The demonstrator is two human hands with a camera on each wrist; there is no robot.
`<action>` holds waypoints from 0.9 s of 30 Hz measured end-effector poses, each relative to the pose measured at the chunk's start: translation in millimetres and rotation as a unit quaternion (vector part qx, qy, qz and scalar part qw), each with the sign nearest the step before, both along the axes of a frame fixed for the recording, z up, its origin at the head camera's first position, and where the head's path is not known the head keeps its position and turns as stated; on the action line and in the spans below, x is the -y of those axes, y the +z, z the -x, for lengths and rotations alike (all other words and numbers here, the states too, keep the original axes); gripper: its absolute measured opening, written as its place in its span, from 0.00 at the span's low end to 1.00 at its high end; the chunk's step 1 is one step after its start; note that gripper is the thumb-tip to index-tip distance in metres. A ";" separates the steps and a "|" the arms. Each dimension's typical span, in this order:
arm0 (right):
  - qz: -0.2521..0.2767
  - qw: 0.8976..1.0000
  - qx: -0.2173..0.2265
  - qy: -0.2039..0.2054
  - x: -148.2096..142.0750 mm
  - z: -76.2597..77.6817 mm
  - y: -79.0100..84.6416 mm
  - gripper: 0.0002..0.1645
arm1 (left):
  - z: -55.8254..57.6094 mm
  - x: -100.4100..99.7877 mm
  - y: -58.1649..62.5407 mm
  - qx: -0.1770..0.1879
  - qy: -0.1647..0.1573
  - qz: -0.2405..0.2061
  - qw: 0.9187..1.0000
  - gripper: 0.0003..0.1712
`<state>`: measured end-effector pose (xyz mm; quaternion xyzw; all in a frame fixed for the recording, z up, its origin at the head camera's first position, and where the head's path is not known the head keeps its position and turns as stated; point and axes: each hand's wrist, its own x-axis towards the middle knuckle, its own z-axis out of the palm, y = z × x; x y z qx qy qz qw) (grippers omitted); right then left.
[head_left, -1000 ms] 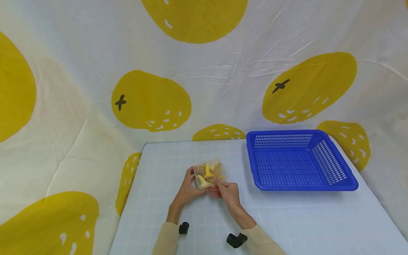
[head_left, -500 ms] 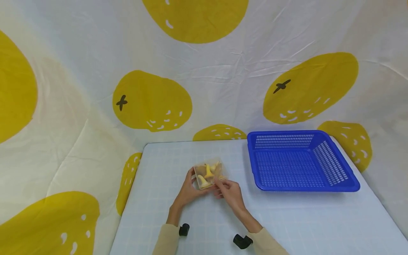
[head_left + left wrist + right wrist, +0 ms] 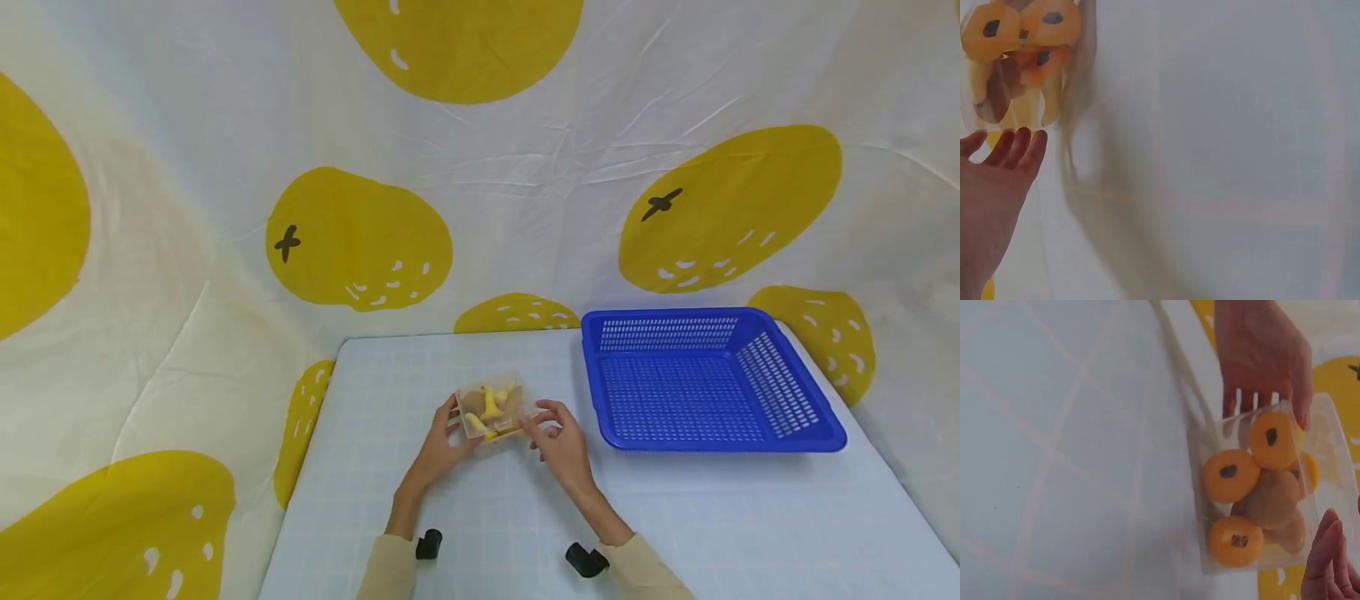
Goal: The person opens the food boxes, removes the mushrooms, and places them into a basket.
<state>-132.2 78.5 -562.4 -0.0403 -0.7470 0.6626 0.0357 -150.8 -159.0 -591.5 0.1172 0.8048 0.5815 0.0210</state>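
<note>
As seen from the head, a clear rectangular plastic box (image 3: 462,417) over the pale checked tablecloth (image 3: 367,467), left of a blue rectangular mesh-sided plastic basket (image 3: 678,398), gripped at its left end by the left hand (image 3: 441,450). From the left wrist, dark-marked round orange pieces (image 3: 1050,31) inside the box, above that hand. From the right wrist, a clear flat plastic lid (image 3: 1335,434) angled away from the box, edge apparently pinched by the right hand (image 3: 1332,562): opening seemingly begun, unfinished, with orange and brown pieces (image 3: 1275,500) still inside.

Yellow-patterned backdrop (image 3: 525,208); pale checked tabletop (image 3: 495,525)
</note>
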 end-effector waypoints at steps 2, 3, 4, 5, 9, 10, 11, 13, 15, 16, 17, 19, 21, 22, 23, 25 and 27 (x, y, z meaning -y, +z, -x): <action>-0.012 1.000 -0.018 0.007 -0.5 0.9 0.1 0.32 | 0.1 0.5 -0.9 -0.032 0.012 -0.011 0.999 0.45; -0.015 0.999 -0.029 0.010 -0.6 1.5 -0.2 0.32 | 0.4 0.4 -1.4 -0.045 0.021 -0.012 0.999 0.42; -0.020 0.999 -0.040 0.014 -0.8 1.9 -0.6 0.32 | 0.5 0.0 -1.3 -0.051 0.035 -0.011 0.998 0.38; -0.023 0.998 -0.052 0.018 -0.9 2.5 -1.1 0.31 | 0.6 -0.7 -0.7 -0.054 0.052 -0.007 0.997 0.35; -0.030 0.994 -0.100 0.025 -2.0 5.7 -4.1 0.27 | 1.2 -5.9 6.8 -0.026 0.114 -0.008 0.993 0.27; -0.030 0.993 -0.109 0.026 -2.3 6.7 -4.5 0.25 | 1.6 -7.5 9.3 -0.016 0.125 -0.014 0.992 0.25; -0.030 0.992 -0.118 0.025 -2.6 7.8 -4.5 0.24 | 2.3 -8.8 11.4 -0.011 0.132 -0.022 0.991 0.25; -0.036 0.991 -0.129 0.024 -2.7 10.5 -4.2 0.23 | 3.3 -11.0 15.5 0.001 0.141 -0.031 0.990 0.24; -0.043 0.989 -0.138 0.023 -2.1 12.8 -2.8 0.22 | 4.6 -12.0 18.2 0.008 0.148 -0.040 0.988 0.23; -0.047 0.989 -0.141 0.024 -2.0 13.8 -1.4 0.22 | 5.5 -12.4 19.0 0.011 0.151 -0.045 0.987 0.23; -0.052 0.988 -0.144 0.024 -1.8 15.0 -0.3 0.21 | 6.1 -12.8 19.9 0.014 0.155 -0.046 0.987 0.23; -0.055 0.987 -0.150 0.028 -1.1 17.2 2.6 0.21 | 6.9 -13.2 21.7 0.018 0.160 -0.051 0.986 0.22; -0.059 0.985 -0.157 0.028 -0.3 19.6 5.4 0.20 | 7.9 -13.4 23.1 0.026 0.164 -0.053 0.985 0.22; -0.060 0.985 -0.159 0.028 0.1 20.7 7.2 0.20 | 8.2 -13.4 23.4 0.027 0.164 -0.054 0.985 0.22; -0.064 0.985 -0.159 0.026 0.5 21.9 9.2 0.20 | 8.6 -13.5 23.9 0.028 0.165 -0.053 0.984 0.22; -0.074 0.985 -0.155 0.020 1.2 24.3 13.1 0.20 | 8.9 -13.8 24.7 0.025 0.167 -0.047 0.985 0.22; -0.086 0.985 -0.147 0.014 2.1 27.1 17.5 0.20 | 9.5 -14.5 24.9 0.028 0.173 -0.044 0.983 0.22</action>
